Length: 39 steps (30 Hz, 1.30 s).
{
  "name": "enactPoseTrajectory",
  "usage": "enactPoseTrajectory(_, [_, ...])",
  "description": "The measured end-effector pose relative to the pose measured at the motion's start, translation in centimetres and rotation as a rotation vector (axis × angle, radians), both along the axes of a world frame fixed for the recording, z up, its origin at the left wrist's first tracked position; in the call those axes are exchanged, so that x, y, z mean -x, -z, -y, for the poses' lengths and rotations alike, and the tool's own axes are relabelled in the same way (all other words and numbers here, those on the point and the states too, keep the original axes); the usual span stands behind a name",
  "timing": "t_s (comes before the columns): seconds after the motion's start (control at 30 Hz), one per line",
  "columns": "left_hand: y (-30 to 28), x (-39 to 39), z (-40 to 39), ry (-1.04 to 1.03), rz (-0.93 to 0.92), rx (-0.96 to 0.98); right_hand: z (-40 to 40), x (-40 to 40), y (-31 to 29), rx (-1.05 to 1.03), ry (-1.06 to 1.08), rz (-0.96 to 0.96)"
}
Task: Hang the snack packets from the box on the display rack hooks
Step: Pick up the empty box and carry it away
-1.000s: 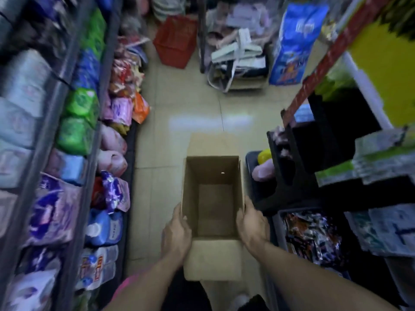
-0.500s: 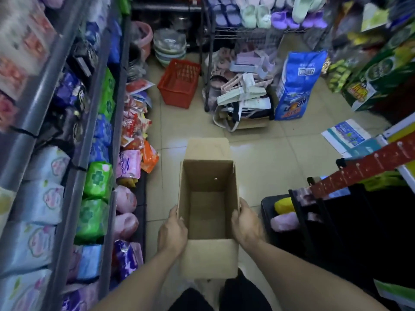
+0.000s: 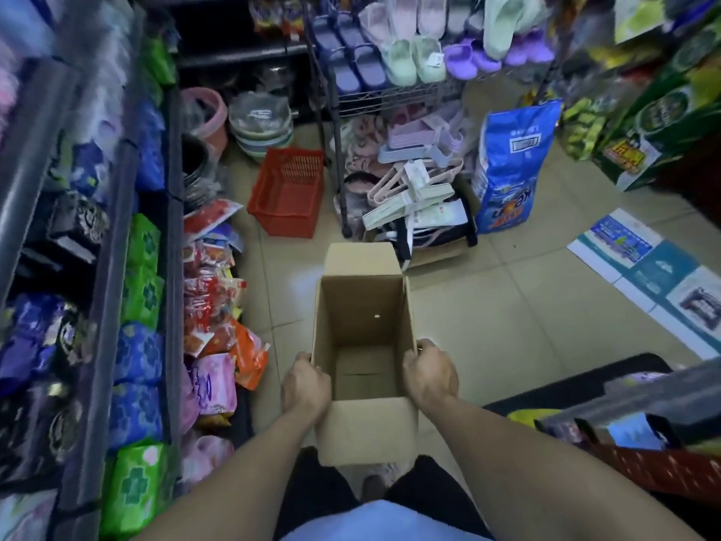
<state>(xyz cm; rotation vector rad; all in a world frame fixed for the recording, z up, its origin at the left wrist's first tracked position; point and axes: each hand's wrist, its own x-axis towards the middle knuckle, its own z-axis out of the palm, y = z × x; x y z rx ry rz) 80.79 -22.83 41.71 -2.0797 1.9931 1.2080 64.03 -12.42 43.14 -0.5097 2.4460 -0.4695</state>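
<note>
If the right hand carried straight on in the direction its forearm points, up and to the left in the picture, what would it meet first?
The right hand already grips the side wall of the cardboard box, so it would press into that wall at once. Beyond lies only the box's empty inside.

Both bare forearms reach up from the bottom of the frame toward its lower centre, converging slightly. The left hand (image 3: pixel 305 388) curls its fingers over the left rim of the cardboard box (image 3: pixel 366 431), knuckles up. The right hand (image 3: pixel 429 374) grips the right rim the same way, set a little higher in the frame.
</note>
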Motion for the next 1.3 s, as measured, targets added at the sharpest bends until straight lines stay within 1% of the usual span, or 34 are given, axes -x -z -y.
enactPoseTrajectory(0.17, [-2.4,9.6,7.7,0.126,0.027,-0.017,6.1,8.0,-0.9,0.023,0.079,-0.046])
enactPoseTrajectory(0.3, [-1.7,18.6,13.7,0.214,0.006,-0.062,10.1,15.3,-0.4,0.019,0.176,-0.077])
enactPoseTrajectory(0.47, [-0.4,30.1,19.7,0.421,0.03,-0.176,13.5,24.2,-0.2,0.016,0.375,-0.099])
enactPoseTrajectory(0.57, [-0.5,37.1,21.3,0.57,0.063,-0.164,14.0,29.2,-0.3,-0.001,0.51,-0.102])
enactPoseTrajectory(0.67, [-0.8,44.2,21.4,0.766,0.108,-0.137,13.2,33.8,-0.2,0.011,0.631,-0.104])
enactPoseTrajectory(0.8, [-0.5,53.1,20.1,0.864,0.071,-0.147,11.1,40.6,0.9,0.004,0.73,-0.098])
enactPoseTrajectory(1.0, [1.5,66.9,16.3,0.934,0.149,-0.165,6.9,53.9,3.3,-0.031,0.796,-0.084])
enactPoseTrajectory(1.13, [2.4,75.0,14.3,1.008,0.166,-0.207,4.6,62.6,4.8,-0.044,0.858,-0.073])
enactPoseTrajectory(1.3, [5.1,84.7,14.2,1.076,0.18,-0.212,3.9,71.3,7.0,-0.035,0.906,-0.053])
